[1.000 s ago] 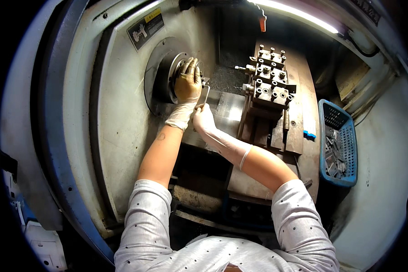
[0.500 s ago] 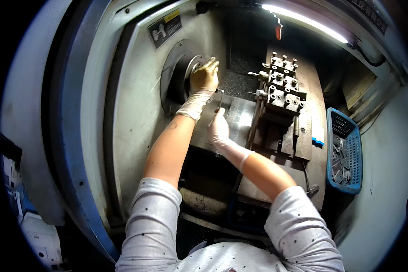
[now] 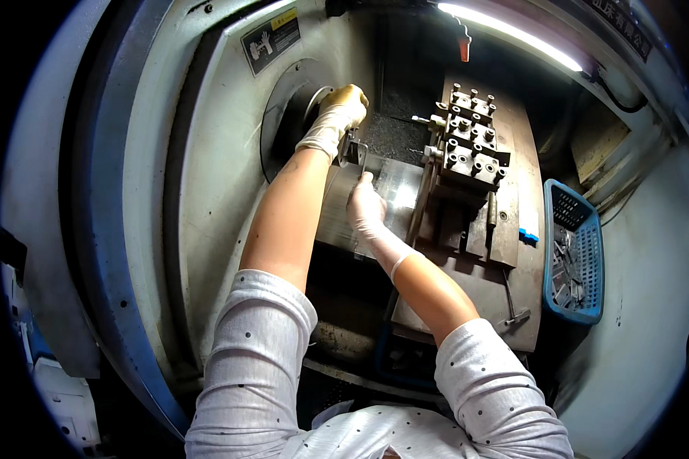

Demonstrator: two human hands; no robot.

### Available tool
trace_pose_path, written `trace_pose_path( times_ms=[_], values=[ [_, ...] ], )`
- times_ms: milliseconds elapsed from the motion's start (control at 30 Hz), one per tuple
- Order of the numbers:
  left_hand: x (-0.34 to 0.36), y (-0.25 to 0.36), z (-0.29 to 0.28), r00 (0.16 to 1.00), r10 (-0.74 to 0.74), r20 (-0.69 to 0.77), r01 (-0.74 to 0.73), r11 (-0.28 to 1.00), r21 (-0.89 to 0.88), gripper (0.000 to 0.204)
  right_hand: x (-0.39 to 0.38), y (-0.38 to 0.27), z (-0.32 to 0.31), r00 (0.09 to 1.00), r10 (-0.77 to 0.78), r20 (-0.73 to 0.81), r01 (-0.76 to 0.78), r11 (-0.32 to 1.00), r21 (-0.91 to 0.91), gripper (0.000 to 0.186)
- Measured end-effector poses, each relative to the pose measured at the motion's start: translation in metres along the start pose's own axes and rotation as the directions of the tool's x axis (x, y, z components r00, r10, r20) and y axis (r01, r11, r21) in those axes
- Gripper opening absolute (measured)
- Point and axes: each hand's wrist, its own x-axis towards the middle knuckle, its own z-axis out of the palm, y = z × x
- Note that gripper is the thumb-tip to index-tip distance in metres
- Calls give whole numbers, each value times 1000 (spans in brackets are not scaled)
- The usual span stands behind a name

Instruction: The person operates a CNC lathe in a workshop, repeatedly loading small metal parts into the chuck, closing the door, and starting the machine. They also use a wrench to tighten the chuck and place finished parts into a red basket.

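Note:
My left hand (image 3: 346, 105), in a pale work glove, is closed at the front of the dark round lathe chuck (image 3: 292, 122). Its fingers curl away from view, and whatever they hold is hidden. Just below it, my right hand (image 3: 367, 208), gloved in white, is wrapped round a thin bent metal rod, which looks like a hex key (image 3: 364, 161). The rod's upper end turns toward a small metal part (image 3: 351, 148) under my left wrist; whether they touch I cannot tell.
Right of my hands stands a tool post block (image 3: 471, 141) with several bolts, on a brown slide. A T-handled wrench (image 3: 511, 300) lies nearer me. A blue basket (image 3: 599, 252) holds loose metal pieces. Behind the chuck lie dark metal chips (image 3: 394, 126).
My left hand's fingers, stretched upward before, are now curled at the chuck. The right hand and the hex key have shifted slightly left and down. The whole view has moved a little.

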Motion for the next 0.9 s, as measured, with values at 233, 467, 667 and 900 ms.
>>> trace_pose_path(
  times_ms=[233, 467, 667, 900],
  values=[
    [-14, -6, 7, 985, 24, -172, -42, 994, -105, 20, 28, 8, -3, 998, -58, 25, 56, 995, 78, 31],
    [-35, -26, 28, 770, 232, -595, -313, 949, -34, 16, 35, -11, -7, 845, 307, 438, -473, 45, 880, 49],
    [-35, -19, 31, 723, 271, -636, -344, 939, 10, 19, 98, 12, 18, 712, 455, 535, -614, 34, 789, 31],
    [-35, -22, 31, 715, 281, -640, -391, 920, -34, 18, 151, 33, 27, 684, 554, 474, -675, 236, 699, 12]
  ],
)
